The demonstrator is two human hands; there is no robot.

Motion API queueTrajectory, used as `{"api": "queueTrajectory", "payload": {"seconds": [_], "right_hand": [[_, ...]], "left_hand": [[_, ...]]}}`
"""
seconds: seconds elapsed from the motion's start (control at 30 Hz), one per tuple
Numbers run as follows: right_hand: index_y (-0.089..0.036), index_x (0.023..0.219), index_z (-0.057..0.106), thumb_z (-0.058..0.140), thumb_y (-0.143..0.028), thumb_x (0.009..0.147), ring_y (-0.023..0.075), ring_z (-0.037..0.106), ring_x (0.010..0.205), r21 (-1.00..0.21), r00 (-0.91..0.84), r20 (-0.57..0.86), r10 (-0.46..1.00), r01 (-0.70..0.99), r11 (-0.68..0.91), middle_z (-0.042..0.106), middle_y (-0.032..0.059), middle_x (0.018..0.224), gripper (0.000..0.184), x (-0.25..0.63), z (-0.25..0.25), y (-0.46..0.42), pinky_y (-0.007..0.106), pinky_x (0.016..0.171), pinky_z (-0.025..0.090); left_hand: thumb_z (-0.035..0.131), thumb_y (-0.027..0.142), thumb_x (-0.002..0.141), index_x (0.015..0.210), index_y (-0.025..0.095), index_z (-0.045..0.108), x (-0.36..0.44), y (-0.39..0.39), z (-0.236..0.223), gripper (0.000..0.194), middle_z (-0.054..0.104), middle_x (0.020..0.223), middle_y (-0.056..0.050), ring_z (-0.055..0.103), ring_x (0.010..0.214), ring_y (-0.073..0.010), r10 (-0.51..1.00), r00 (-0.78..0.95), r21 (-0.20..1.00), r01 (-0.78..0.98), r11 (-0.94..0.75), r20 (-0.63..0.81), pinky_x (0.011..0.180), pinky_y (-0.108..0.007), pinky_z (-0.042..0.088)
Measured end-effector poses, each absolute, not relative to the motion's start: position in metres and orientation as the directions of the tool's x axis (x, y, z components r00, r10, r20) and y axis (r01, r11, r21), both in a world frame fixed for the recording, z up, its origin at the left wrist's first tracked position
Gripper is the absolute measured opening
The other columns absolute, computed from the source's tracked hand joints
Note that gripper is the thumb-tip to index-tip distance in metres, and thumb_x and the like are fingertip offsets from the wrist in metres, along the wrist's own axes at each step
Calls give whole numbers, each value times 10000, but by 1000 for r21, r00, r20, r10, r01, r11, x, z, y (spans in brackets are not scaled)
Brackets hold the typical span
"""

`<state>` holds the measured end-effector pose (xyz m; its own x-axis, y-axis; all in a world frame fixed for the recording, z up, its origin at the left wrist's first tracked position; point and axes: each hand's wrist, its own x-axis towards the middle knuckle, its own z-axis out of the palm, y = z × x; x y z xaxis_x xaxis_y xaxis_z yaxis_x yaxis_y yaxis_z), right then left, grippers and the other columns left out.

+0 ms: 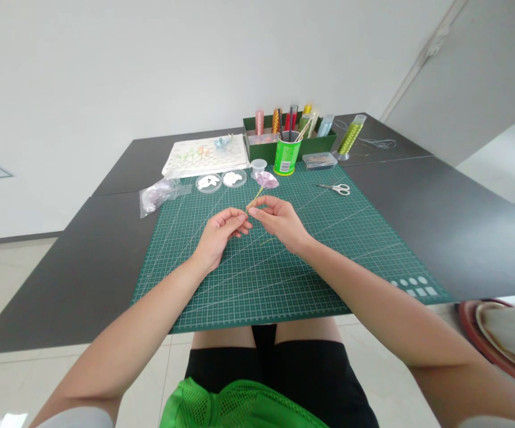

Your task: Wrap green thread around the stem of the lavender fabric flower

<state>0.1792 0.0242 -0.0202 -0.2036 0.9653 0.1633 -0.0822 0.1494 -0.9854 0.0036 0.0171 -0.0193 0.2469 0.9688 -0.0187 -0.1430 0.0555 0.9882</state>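
A pale purple artificial flower (267,179) on a thin yellow-green stem is held over the green cutting mat (239,285), its head tilted up and away from me. My right hand (280,220) pinches the stem between thumb and forefinger. Just to its left, my left hand (226,232) pinches the lower end of the stem, the fingertips of both hands nearly touching. A short thin yellowish strand (266,242) shows below my right hand. The very end of the stem is hidden by my fingers.
White-handled scissors (341,189) lie at right. Behind stand a green can (287,156) of tools, a dark green box (322,144) with thread spools, and a leaning green spool (351,137). Dishes of white pieces (208,182), a white foam-like board (181,164) and a plastic bag (157,195) sit left.
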Motion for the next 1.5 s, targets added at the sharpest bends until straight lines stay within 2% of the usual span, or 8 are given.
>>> {"api": "queueTrajectory", "payload": {"seconds": [0.23,0.4,0.53,0.73,0.97,1.27,1.4,1.5], "right_hand": [[-174,768,683,696,-349,879,82,284,508,-906,-249,326,912,194,376,341,-92,508,208,183,-21,22,273,535,251],[-166,781,745,689,-299,880,76,301,506,-833,-320,369,873,304,463,353,-88,504,175,188,-10,16,280,557,258],[-155,754,757,716,-318,867,67,287,496,-851,-346,379,858,233,470,341,-86,505,202,195,1,15,273,531,242],[-163,771,802,795,-411,816,68,287,481,-941,-317,338,886,-84,329,421,-64,486,252,205,9,20,264,473,189],[-188,866,844,805,-412,800,58,206,452,-948,-197,272,942,-225,227,335,-87,445,237,214,8,31,265,450,120],[-155,1010,844,798,-458,807,58,221,464,-991,-239,120,964,23,129,364,-91,465,368,226,-11,50,260,459,115],[-146,981,849,837,-474,762,75,395,504,-987,-280,66,958,124,104,529,-45,518,396,226,-20,57,248,487,290],[-155,952,857,836,-473,756,139,597,664,-974,-314,59,948,190,124,708,30,674,375,225,-25,60,286,632,463]], "left_hand": [[705,336,812,809,190,678,-1,21,-15,148,707,705,5,602,634,-119,984,154,995,-57,-84,92,629,-242,453],[633,296,863,783,194,649,-5,23,-12,131,667,625,29,492,506,-111,972,104,918,321,-232,209,543,-258,368],[594,258,902,827,205,675,-7,20,-9,122,680,631,33,545,532,-133,962,128,750,604,-269,243,555,-267,360],[628,244,917,877,240,728,-5,16,-8,107,741,732,16,626,609,-173,954,220,493,819,-293,203,584,-289,364],[616,229,922,877,246,748,1,7,-3,140,747,725,39,638,613,-160,874,467,466,749,-470,132,586,-285,371],[605,241,935,864,225,711,-1,-2,3,129,743,724,44,647,640,-132,740,652,571,548,-611,166,601,-259,414],[590,235,938,831,206,655,-3,-4,7,128,703,658,51,610,584,-109,745,611,657,451,-604,266,603,-240,427],[577,244,942,837,205,641,-6,-3,8,129,687,627,54,592,560,-104,765,544,693,401,-599,345,600,-234,435]]}}
